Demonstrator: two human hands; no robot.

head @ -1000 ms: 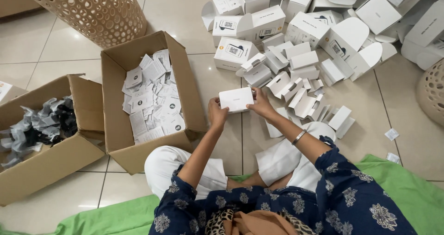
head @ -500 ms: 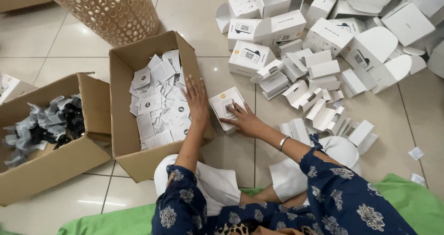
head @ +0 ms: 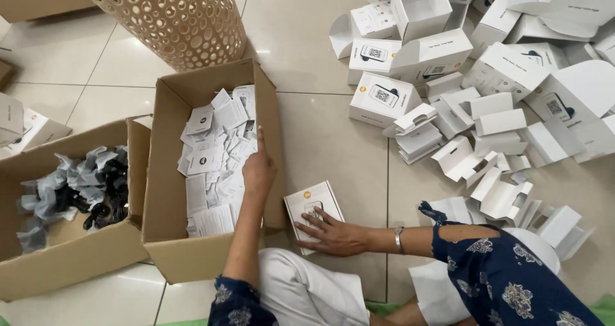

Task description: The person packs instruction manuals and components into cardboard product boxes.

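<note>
My left hand [head: 259, 169] reaches over the rim of an open cardboard carton [head: 168, 236]. Its fingers are stretched out just above the white paper leaflets [head: 211, 166] heaped inside, and I see nothing held in it. A small white box [head: 306, 205] lies on the tiled floor just right of the carton. My right hand [head: 333, 233], a bracelet on its wrist, rests flat on that box with fingers spread.
A second open carton [head: 57, 262] at the left holds grey bags and black cables. Behind stands a perforated beige basket [head: 166, 18]. Several open white boxes and folded inserts [head: 474, 121] are spread over the floor at the right. My knees are at the bottom edge.
Both hands held the small white box up a second ago. It now lies on the floor beside the carton under my right hand, and my left hand has moved into the carton.
</note>
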